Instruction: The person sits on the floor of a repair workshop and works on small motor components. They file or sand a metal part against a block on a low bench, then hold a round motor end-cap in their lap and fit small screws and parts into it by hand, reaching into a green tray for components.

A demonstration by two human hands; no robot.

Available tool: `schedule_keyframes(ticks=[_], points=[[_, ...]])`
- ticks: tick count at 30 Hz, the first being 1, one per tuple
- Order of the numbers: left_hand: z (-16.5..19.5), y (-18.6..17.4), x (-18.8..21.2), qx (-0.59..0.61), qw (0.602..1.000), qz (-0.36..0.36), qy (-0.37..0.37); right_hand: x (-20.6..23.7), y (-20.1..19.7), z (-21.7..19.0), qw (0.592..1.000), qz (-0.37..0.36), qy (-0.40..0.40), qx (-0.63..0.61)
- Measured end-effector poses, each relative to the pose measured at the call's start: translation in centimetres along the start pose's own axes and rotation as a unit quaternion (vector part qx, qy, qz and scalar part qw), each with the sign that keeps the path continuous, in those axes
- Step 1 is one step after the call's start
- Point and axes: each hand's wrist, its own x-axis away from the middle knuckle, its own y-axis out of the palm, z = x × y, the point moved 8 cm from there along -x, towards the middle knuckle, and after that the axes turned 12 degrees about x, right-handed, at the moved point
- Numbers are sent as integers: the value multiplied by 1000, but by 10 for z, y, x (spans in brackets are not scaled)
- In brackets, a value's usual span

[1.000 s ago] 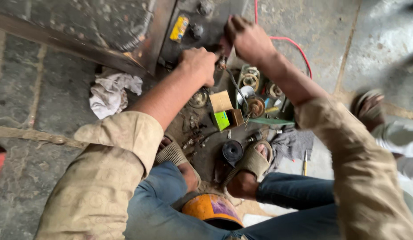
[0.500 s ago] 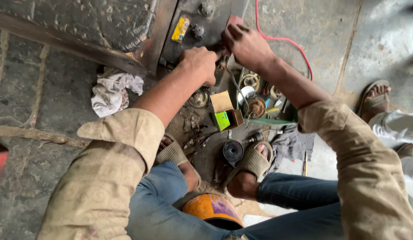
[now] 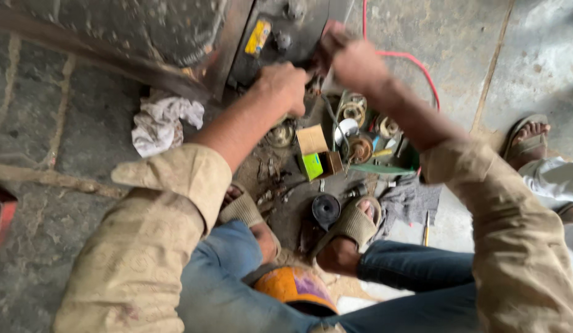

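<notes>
Both hands were pressed against the dark, greasy metal machine (image 3: 280,37) at the top: the left hand (image 3: 285,86) was curled into a fist on its lower edge, and the right hand (image 3: 351,61) was blurred, so its grip could not be told. Below them lay round rusty parts (image 3: 360,148), a small green box (image 3: 311,165), a crumpled white rag (image 3: 160,123) and a thin red cable (image 3: 416,61) on the rough stone floor (image 3: 52,123).

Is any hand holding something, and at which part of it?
Both hands, left and right, are closed against the grey machine; blur hides what, if anything, they grip.
</notes>
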Motion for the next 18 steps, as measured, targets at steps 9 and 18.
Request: schedule_keyframes(ticks=[9, 18], points=[[1, -6, 3, 1, 1000, -5, 2, 2, 28, 8, 987, -151, 41, -26], [2, -8, 8, 11, 1000, 19, 20, 1, -3, 3, 995, -28, 68, -66]])
